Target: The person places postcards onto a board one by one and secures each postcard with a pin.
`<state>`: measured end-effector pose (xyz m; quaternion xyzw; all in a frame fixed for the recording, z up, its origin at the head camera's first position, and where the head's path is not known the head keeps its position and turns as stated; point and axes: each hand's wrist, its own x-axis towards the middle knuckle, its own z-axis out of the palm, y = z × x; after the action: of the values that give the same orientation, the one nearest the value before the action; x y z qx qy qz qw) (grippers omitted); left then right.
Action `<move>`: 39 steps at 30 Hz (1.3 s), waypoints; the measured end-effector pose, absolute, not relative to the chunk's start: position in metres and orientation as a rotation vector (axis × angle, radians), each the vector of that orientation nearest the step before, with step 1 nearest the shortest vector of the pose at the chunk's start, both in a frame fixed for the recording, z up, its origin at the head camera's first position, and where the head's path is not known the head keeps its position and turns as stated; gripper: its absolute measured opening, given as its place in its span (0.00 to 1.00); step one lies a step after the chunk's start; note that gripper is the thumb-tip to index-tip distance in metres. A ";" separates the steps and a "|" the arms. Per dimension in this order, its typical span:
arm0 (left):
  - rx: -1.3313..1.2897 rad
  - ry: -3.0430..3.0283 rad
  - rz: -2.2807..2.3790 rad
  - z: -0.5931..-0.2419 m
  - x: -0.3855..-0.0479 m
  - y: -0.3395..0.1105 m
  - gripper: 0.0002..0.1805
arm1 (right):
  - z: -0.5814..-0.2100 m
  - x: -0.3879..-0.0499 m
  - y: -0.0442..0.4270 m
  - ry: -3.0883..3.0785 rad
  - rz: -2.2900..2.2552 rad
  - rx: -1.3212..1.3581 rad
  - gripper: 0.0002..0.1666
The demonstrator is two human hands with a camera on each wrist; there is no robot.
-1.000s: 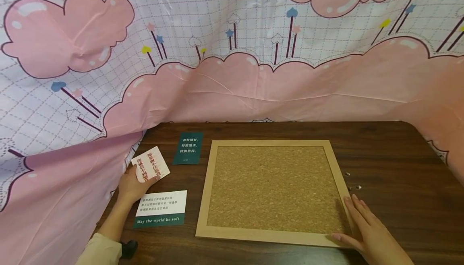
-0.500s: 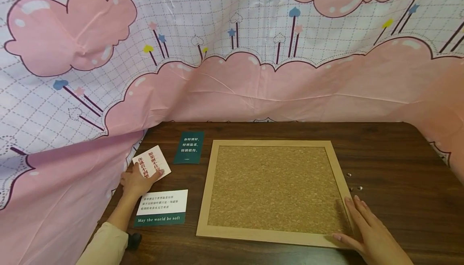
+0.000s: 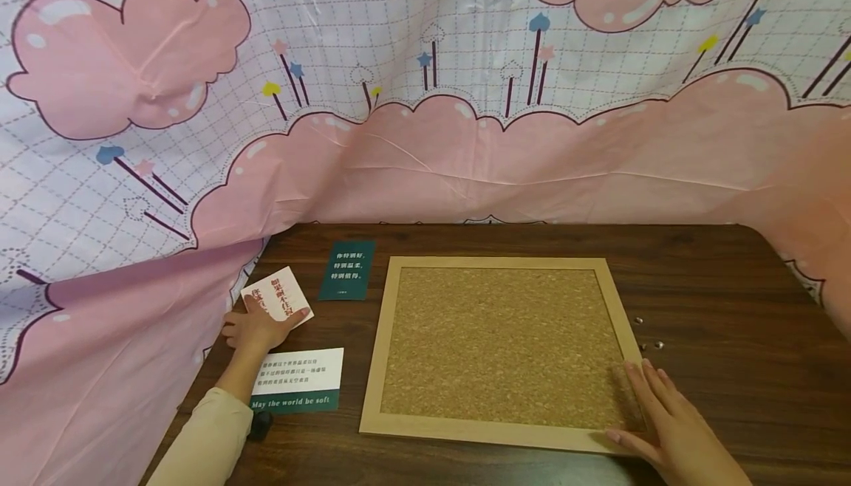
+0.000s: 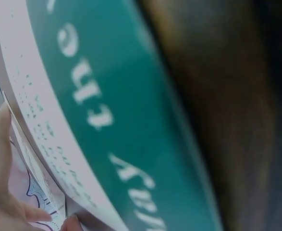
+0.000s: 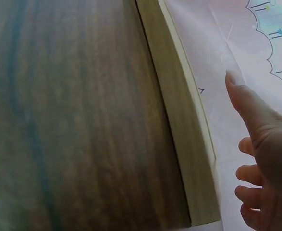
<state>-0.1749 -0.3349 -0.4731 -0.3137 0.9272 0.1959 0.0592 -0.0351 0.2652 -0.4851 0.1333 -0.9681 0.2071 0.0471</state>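
Note:
In the head view my left hand (image 3: 259, 329) is over a white card with red characters (image 3: 287, 292). Its thumb lies along the card's right edge and a finger reaches toward the left edge, holding the card between them. The palm hides the card's lower part. Just below lies a white and green card (image 3: 299, 377), which fills much of the left wrist view. My right hand (image 3: 685, 416) rests with extended fingers on the lower right corner of a wood-framed cork board (image 3: 499, 346), thumb on the bottom rail.
A dark green card (image 3: 347, 270) lies left of the board's top corner. Several small shiny metal pieces, one of them a silvery tack-like bit (image 3: 660, 345), lie right of the frame. A patterned pink and white curtain (image 3: 465, 168) stands behind the brown table (image 3: 744, 309).
My left hand has slid slightly right over the red-lettered card and covers more of its lettering. The card stays nearly in place. My right hand has barely shifted on the frame corner.

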 end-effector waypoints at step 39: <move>-0.836 2.990 0.853 -0.473 -0.167 -0.330 0.64 | -0.493 -0.040 0.270 -3.106 0.650 0.345 0.61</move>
<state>-0.1667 -0.3299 -0.4734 -0.2595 0.9279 0.2648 -0.0392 -0.0404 0.2700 -0.4934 0.1080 -0.9727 0.2037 -0.0250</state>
